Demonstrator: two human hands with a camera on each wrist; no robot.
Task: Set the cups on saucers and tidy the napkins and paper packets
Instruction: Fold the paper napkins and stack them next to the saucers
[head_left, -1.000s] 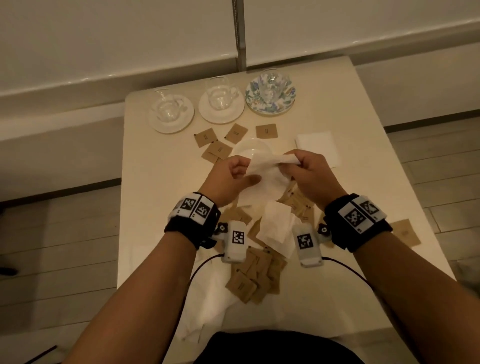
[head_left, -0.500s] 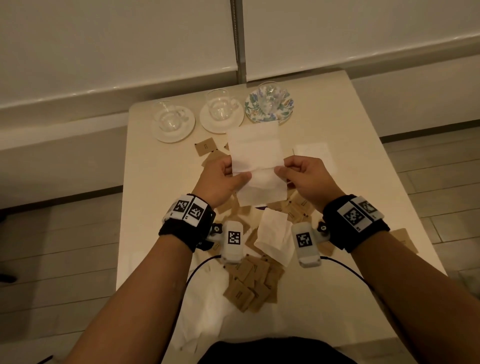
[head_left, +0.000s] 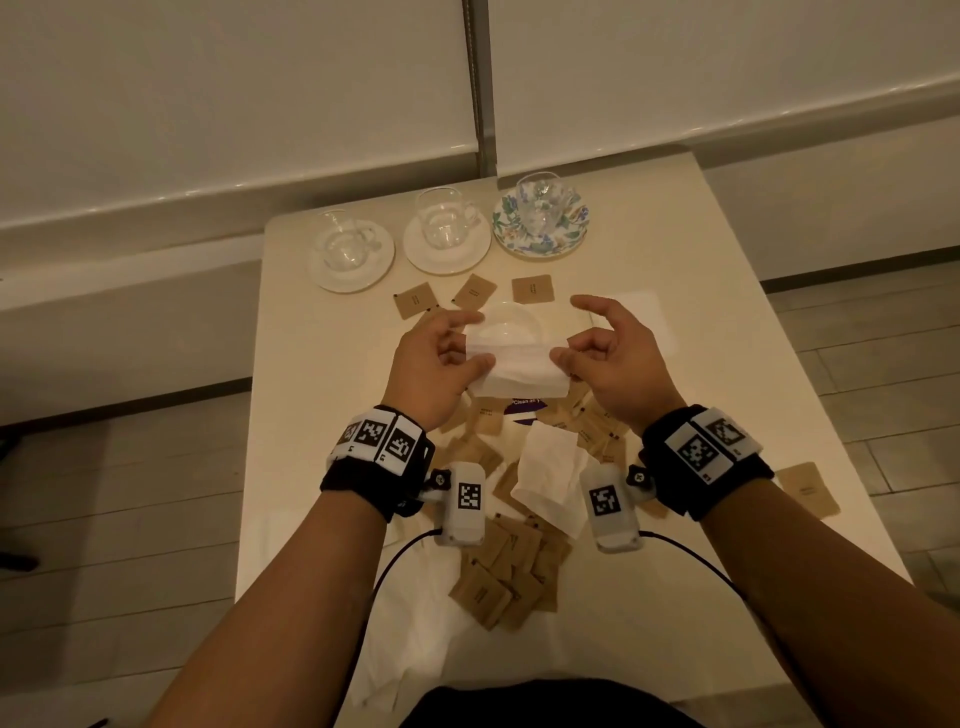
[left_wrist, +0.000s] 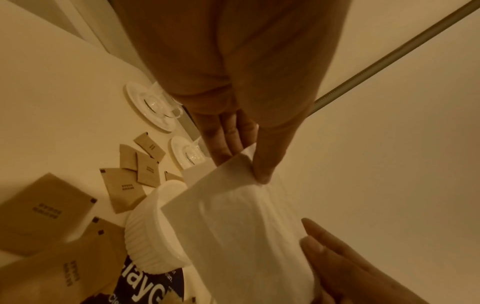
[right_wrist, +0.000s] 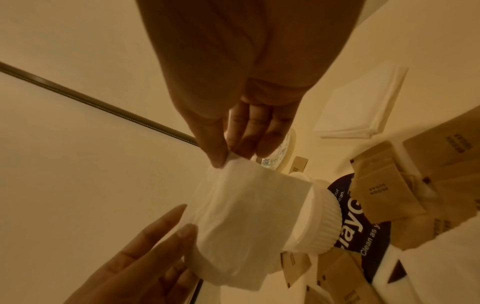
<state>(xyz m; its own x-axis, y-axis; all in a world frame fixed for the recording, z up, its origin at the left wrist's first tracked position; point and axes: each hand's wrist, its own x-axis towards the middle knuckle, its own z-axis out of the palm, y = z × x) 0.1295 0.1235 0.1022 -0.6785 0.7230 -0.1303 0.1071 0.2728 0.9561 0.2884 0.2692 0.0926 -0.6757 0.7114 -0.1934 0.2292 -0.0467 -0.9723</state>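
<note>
Both hands hold one white napkin (head_left: 514, 366) above the table's middle, folded into a short wide band. My left hand (head_left: 460, 345) pinches its left end between thumb and fingers (left_wrist: 262, 164). My right hand (head_left: 569, 348) pinches the right end (right_wrist: 223, 156), its index finger stretched out. Three glass cups stand on saucers along the far edge: one (head_left: 345, 244) on a white saucer (head_left: 324, 278), one (head_left: 447, 223) on a white saucer (head_left: 415, 257), one (head_left: 543, 208) on a floral saucer (head_left: 506, 231). Brown paper packets (head_left: 498, 571) lie heaped near me, with three more (head_left: 474, 292) past my hands.
A white ribbed bowl (left_wrist: 148, 236) sits under the held napkin, beside a dark purple sachet (head_left: 524, 405). A rumpled napkin (head_left: 550, 473) lies between my wrists. A folded napkin stack (right_wrist: 363, 107) rests at the right. One packet (head_left: 808, 488) lies near the right edge.
The napkin went from bunched, to spread tall between both hands, to folded down into a low band now. Both hands keep their hold on its ends.
</note>
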